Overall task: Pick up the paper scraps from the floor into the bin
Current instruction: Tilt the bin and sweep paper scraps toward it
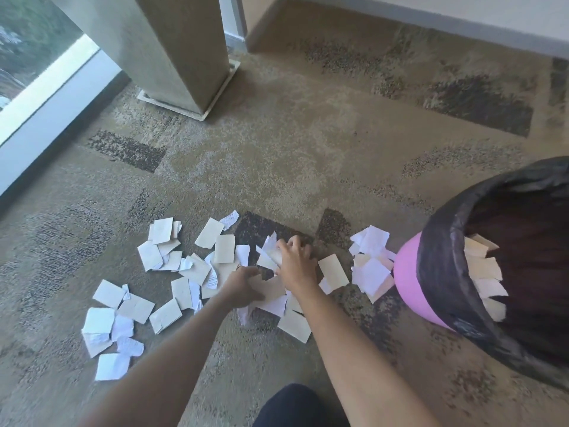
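Several white and cream paper scraps (160, 251) lie scattered across the patterned carpet, from lower left to beside the bin. A pink bin (409, 282) lined with a black bag (443, 241) stands at the right, with several scraps (483, 272) inside against its near wall. My left hand (241, 286) is closed around a cream scrap (271, 288) in the middle of the pile. My right hand (295, 260) presses down on more scraps (269, 254) just beyond it, fingers curled over them.
A square beige pillar (184, 57) rises at the back left on a white base. A window with a white sill (46, 97) runs along the left. A wall with grey skirting (431, 23) closes the back. My dark-clad knee (295, 405) shows at the bottom.
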